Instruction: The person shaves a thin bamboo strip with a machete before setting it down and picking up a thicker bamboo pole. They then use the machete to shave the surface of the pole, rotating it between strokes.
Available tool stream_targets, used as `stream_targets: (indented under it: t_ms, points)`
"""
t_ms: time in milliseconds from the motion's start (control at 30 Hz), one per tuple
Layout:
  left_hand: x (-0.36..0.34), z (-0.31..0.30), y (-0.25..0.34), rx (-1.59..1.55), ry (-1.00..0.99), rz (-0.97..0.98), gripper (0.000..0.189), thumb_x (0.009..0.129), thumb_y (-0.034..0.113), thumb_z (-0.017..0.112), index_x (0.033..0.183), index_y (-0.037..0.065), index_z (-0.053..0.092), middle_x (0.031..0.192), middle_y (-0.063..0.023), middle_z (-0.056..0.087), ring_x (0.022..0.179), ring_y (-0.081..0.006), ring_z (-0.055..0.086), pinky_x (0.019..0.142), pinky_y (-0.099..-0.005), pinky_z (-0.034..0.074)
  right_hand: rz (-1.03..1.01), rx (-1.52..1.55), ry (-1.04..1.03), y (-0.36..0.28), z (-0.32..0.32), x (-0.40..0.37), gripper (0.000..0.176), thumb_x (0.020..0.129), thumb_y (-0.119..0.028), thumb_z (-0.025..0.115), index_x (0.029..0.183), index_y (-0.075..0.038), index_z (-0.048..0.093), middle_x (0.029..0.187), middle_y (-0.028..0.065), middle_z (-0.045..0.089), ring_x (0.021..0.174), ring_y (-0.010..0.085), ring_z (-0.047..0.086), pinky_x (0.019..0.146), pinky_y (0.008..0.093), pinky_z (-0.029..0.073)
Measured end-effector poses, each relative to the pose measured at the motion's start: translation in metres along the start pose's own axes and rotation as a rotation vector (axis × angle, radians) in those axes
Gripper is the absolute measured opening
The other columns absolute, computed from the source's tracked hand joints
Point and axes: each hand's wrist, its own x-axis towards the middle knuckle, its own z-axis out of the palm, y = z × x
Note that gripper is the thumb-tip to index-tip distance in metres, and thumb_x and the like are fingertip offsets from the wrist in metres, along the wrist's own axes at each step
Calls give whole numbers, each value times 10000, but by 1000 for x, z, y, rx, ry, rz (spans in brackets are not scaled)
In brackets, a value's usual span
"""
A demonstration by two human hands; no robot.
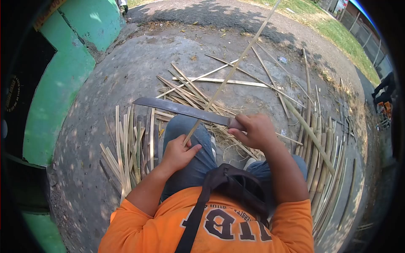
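Note:
My right hand is wrapped round the handle of a machete, whose long dark blade reaches left across my knees. A long, thin bamboo strip is gripped near its lower end by my left hand, above my left knee. The strip slants away up and to the right, out of the top of the view. The blade crosses the strip a little above my left fingers and overlaps it in this view.
Split bamboo strips lie in a bundle at my left. More strips are scattered ahead, with shavings by my feet. Bamboo poles are piled at my right. A green wall stands on the left; a person is at the far right.

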Motion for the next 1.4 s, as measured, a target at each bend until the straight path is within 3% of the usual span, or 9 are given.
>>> stream_targets:
  t_ms: [267, 667, 1200, 1400]
  points:
    - [-2, 5, 1, 12, 44, 4, 385, 875, 281, 843, 819, 21, 565, 582, -80, 566, 526, -139, 523, 526, -323, 443, -4, 73, -35, -1, 10, 3, 467, 904, -588, 672, 854, -126, 631, 725, 114, 682, 678, 383, 679, 586, 494, 504]
    - [0, 6, -7, 5, 66, 52, 404, 858, 325, 848, 848, 7, 598, 650, -145, 635, 573, -230, 631, 575, -345, 501, -60, 37, 43, 9, 17, 5, 475, 899, -586, 675, 816, -123, 606, 691, 119, 656, 653, 384, 662, 570, 494, 488]
    - [0, 4, -6, 19, 42, 32, 410, 860, 314, 849, 818, 14, 574, 610, -111, 586, 528, -194, 540, 548, -340, 465, -82, 23, 23, 2, 16, 1, 466, 913, -581, 666, 831, -127, 606, 658, 122, 640, 637, 386, 658, 567, 490, 488]
    - [-1, 3, -3, 35, 32, 24, 394, 871, 292, 845, 812, 18, 569, 606, -105, 585, 531, -167, 531, 539, -331, 457, 11, 39, 90, 23, 10, 3, 470, 911, -580, 672, 845, -118, 616, 673, 136, 648, 654, 396, 660, 579, 501, 490]
